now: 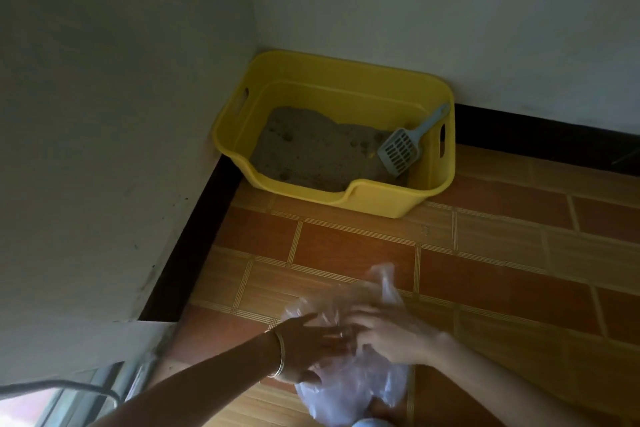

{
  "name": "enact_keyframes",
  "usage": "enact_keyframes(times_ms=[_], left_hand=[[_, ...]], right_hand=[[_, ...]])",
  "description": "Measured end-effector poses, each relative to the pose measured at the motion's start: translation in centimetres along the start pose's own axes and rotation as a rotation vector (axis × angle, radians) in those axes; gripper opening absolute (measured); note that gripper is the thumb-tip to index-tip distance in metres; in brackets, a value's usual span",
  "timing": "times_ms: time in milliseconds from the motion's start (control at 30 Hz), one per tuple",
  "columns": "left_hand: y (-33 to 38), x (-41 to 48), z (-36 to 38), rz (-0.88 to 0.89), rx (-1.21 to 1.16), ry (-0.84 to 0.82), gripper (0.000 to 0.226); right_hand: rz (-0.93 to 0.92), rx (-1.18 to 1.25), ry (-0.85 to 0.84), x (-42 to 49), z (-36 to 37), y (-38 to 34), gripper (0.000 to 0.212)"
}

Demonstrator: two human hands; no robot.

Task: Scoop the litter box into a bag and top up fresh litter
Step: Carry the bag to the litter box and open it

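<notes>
Near, low centre: clear plastic bag (349, 392) pinched by the left hand (311, 343) between fingers and thumb, gripped in curled fingers of the right hand (391, 340). Far, in the wall corner: yellow litter box (377, 199) on tiled floor (485, 270), grey litter (311, 152) inside, blue scoop (401, 149) leaning at right.

Yellow plastic litter box (381, 204) sits in the corner, clumpy grey litter (311, 149) inside, blue-grey slotted plastic scoop (401, 149) at its right end. Well in front of it, left hand (311, 347) and right hand (384, 336) grip a crumpled clear plastic bag (349, 392).
</notes>
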State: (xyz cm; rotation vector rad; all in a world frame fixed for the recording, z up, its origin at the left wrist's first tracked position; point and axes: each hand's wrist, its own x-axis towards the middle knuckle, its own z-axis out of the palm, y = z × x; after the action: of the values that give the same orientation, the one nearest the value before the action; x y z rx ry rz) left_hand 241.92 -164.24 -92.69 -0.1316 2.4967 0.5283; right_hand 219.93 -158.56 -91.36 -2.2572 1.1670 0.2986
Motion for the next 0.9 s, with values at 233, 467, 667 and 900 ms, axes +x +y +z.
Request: enact_keyframes(times_ms=[233,467,667,900], left_hand=[[-3.8,-1.1,-2.5,-0.513,0.166,-0.045,0.072],[-4.8,-1.0,-4.6,-0.424,0.143,0.154,0.071],[-3.3,0.3,-3.7,-0.466,-0.106,0.037,0.086],[-2.8,-0.9,-3.9,-0.324,0.149,-0.017,0.055]], right_hand=[[0.06,-0.051,-0.057,-1.6,-1.7,0.2,0.04],[0.197,0.146,0.007,-0.4,-3.0,1.8,0.054],[0.237,0.091,-0.273,1.6,-2.8,2.1,0.055],[0.413,0.18,-0.042,2.4,-3.7,3.5,0.047]])
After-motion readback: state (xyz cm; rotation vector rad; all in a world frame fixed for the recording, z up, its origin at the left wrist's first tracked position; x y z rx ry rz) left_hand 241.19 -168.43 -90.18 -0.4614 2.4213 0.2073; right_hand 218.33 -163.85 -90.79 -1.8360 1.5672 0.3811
